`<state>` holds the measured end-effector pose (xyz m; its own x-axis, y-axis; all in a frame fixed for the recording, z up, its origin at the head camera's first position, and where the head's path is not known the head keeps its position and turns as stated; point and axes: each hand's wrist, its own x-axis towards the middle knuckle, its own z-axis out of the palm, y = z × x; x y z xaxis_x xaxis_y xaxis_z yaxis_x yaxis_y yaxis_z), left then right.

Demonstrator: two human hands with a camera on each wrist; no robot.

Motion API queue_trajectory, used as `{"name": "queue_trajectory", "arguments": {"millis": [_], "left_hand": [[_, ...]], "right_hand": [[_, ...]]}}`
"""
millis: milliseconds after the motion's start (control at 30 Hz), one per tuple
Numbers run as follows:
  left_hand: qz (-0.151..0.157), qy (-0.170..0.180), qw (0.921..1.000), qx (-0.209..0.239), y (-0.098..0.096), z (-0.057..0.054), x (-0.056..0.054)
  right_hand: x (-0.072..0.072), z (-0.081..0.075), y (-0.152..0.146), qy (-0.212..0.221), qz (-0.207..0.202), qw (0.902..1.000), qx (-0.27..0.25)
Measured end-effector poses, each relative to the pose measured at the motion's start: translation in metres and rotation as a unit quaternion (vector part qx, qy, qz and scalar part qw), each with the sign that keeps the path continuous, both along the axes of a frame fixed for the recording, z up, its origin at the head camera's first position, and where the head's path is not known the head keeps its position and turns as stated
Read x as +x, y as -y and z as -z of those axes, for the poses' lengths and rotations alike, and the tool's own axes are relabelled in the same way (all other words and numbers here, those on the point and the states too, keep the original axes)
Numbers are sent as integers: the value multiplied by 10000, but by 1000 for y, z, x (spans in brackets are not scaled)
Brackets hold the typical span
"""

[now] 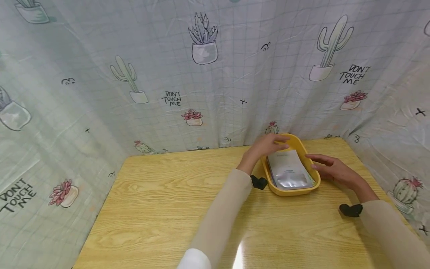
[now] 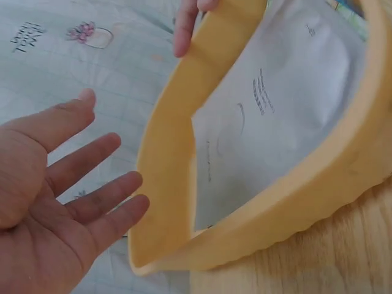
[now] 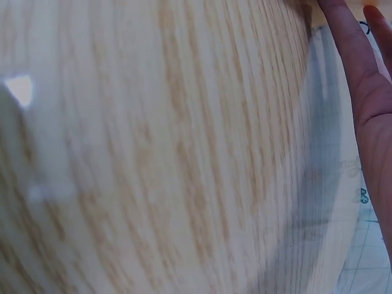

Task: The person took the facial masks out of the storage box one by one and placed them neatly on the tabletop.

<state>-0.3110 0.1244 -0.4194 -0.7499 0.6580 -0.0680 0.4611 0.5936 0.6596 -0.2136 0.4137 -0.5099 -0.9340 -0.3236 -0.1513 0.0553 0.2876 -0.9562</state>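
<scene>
A yellow plastic basket sits at the right of the table, holding a stack of flat pale packets. The top packet is silvery with small printed text. My left hand hovers over the basket's far left part. Its fingers are spread and hold nothing, near the basket wall in the left wrist view. On the basket's right side, my right hand has its fingertips right at the rim, fingers extended. In the right wrist view, only part of the right hand shows at the right edge.
The wooden table extends far to the left of the basket. A pale curtain printed with potted cacti hangs along its back and sides. Dark bands are at both sleeve cuffs.
</scene>
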Motion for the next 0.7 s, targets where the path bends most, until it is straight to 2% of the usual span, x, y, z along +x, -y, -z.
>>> {"name": "queue_trajectory", "arguments": {"millis": [167, 333, 500, 633, 700], "left_hand": [[165, 200, 9989, -394, -10, 1, -12], [268, 427, 9964, -682, -11, 8, -21], [367, 567, 9948, -761, -11, 15, -26], [393, 356, 9947, -885, -16, 21, -28], [271, 171, 9939, -1052, -20, 23, -28]], "right_hand": [[0, -2, -1, -6, -1, 10000, -29], [-3, -1, 1, -29, -55, 10000, 15], [-4, -1, 4, 94, -11, 9999, -95], [-2, -2, 4, 155, 58, 9997, -174], [-1, -2, 3, 182, 74, 9996, -216]]}}
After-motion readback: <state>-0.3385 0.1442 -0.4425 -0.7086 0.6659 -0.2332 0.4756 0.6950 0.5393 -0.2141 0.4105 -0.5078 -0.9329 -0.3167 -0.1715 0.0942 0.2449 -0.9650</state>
